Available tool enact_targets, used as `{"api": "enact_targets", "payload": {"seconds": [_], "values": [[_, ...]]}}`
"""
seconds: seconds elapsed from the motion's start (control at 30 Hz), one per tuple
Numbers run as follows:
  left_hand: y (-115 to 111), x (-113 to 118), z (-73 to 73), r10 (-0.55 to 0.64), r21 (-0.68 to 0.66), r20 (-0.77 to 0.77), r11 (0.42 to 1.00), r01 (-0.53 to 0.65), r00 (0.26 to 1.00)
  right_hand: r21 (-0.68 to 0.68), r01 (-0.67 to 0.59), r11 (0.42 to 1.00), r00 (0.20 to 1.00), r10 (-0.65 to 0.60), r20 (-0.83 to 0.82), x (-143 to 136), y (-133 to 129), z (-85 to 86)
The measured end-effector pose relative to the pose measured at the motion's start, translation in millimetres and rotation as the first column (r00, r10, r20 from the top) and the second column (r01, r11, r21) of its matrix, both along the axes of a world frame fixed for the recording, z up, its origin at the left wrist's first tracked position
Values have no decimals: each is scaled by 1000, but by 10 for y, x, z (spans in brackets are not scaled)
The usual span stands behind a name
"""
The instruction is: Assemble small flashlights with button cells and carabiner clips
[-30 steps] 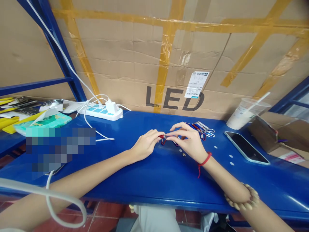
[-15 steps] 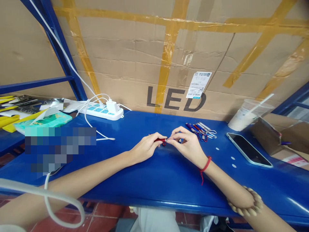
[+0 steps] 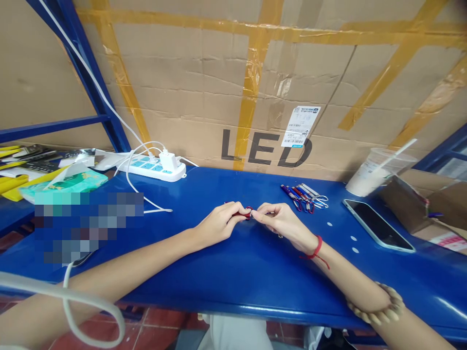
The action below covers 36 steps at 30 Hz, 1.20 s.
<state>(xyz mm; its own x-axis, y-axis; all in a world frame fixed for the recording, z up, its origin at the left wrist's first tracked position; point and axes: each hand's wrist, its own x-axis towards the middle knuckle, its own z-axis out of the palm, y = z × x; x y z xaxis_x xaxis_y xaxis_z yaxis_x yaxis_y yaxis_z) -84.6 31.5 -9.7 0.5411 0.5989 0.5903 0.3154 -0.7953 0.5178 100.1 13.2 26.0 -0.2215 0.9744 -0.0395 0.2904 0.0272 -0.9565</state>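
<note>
My left hand [image 3: 223, 224] is closed around a small red keychain flashlight [image 3: 243, 213], a slim tube with a clip at its right end; most of the tube is hidden by the fingers. Thumb and forefinger of my right hand [image 3: 275, 220] pinch at that right end, where the exact part between the fingertips is too small to make out. Behind my right hand lies a row of similar keychain flashlights [image 3: 298, 194] in blue, purple, red and silver, with carabiner clips pointing right.
A phone [image 3: 377, 224] lies at right, by an open cardboard box [image 3: 408, 199] and a plastic cup with a straw [image 3: 370, 177]. Small white discs [image 3: 353, 238] dot the blue table [image 3: 233, 277]. At left are a power strip [image 3: 155, 167], cables and a green packet [image 3: 73, 182].
My right hand has turned and lowered slightly, its other fingers curling in more. The red clip end now shows higher between the hands. My left hand stays almost where it was.
</note>
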Motion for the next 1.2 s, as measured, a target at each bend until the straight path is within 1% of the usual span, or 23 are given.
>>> {"api": "enact_targets", "payload": {"seconds": [0.13,0.23,0.3,0.4,0.47,0.53,0.6,0.63,0.67,0.7,0.73,0.77,0.83,0.87,0.93,1.03,1.13,1.2], "values": [[5,-1,-3,1,20,3,1000,-1,1000,-65,17,998,1000,-17,2,7,-7,13],[6,5,-3,5,-19,18,1000,-5,1000,-68,24,997,1000,-24,10,19,-1,17],[7,12,2,3,-73,33,997,0,999,-36,22,999,1000,-22,14,28,10,24],[10,22,18,18,-129,16,992,-16,1000,53,7,999,1000,-9,28,45,38,31],[12,25,28,30,-115,-14,993,-31,999,85,-10,996,999,5,49,58,59,25],[14,27,36,25,-79,-33,996,-27,999,81,-28,996,997,22,74,69,75,7],[16,30,41,21,-60,-34,998,-23,999,82,-45,996,994,36,104,74,86,-17],[18,32,43,26,-63,-27,998,-27,999,103,-45,994,992,33,120,73,91,-28],[20,34,45,34,-77,-18,996,-35,999,152,-34,988,991,13,136,72,96,-38],[23,36,47,43,-100,-6,994,-44,999,236,-15,972,989,-21,149,70,102,-45],[26,39,49,55,-129,6,990,-53,998,345,0,939,986,-58,157,70,109,-50],[29,41,50,66,-161,18,985,-63,998,461,3,887,982,-90,166,73,116,-52],[33,45,54,88,-222,38,972,-77,995,658,-46,752,973,-116,200,91,133,-53],[34,46,56,90,-245,47,967,-75,995,722,-89,686,967,-115,228,104,141,-54],[33,45,62,65,-275,62,960,-46,996,795,-162,585,951,-124,284,138,153,-59],[25,38,72,0,-299,77,954,23,997,853,-226,470,928,-161,335,187,163,-78],[20,28,71,-35,-312,80,948,58,996,878,-284,386,909,-183,375,220,165,-99],[19,21,60,-44,-316,76,946,66,996,881,-312,355,898,-192,395,228,163,-109]]}}
